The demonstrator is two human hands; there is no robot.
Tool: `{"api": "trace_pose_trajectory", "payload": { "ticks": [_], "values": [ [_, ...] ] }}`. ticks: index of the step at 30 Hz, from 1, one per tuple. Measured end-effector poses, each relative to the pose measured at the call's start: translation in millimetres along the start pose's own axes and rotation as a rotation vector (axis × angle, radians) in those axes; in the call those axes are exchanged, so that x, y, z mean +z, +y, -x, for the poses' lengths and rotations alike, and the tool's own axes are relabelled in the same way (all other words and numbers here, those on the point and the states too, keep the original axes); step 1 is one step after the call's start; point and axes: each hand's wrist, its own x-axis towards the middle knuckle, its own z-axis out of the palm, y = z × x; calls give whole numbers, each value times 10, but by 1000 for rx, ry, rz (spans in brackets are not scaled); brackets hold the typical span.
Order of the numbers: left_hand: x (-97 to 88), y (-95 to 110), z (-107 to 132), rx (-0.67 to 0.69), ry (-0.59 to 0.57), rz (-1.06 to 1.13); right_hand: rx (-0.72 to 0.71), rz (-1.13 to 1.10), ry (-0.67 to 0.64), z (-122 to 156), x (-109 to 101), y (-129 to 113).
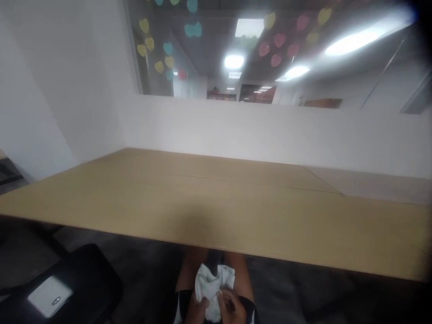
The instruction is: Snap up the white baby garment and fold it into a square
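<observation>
A crumpled white cloth (209, 285) with faint greenish marks lies over my lap, below the table's front edge. My left hand (197, 309) grips its lower left side, thumb on top. Fingers curled, my right hand (232, 307) pinches the cloth on its right side. What kind of cloth piece it is, I cannot make out. My bare thighs and dark shorts with white trim show around it.
A light wood-coloured table (135, 198) stretches across in front of me, against a white wall (202, 126). Above is a window (209, 49) with paper hearts. On a black chair (97, 274) at lower left lies a white square object (50, 296).
</observation>
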Motion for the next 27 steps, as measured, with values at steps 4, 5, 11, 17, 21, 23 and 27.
{"api": "trace_pose_trajectory", "payload": {
  "ticks": [4,5,11,17,21,23,27],
  "values": [
    [8,26,-44,49,-57,29,-84,-37,-177,-108,0,-79],
    [17,40,-50,67,-79,33,-92,-44,-220,-129,-15,-80],
    [89,67,-189,154,-85,7,94,-98,-291,-202,-82,19],
    [112,10,-327,134,-67,53,240,-133,-295,-247,-41,66],
    [138,-32,-332,61,-177,282,350,-213,-298,-265,-51,77],
    [119,-33,-322,0,-237,393,348,-229,-297,-261,-47,88],
    [36,17,-318,-112,-169,505,82,-15,-154,-234,5,118]
  ]
}}
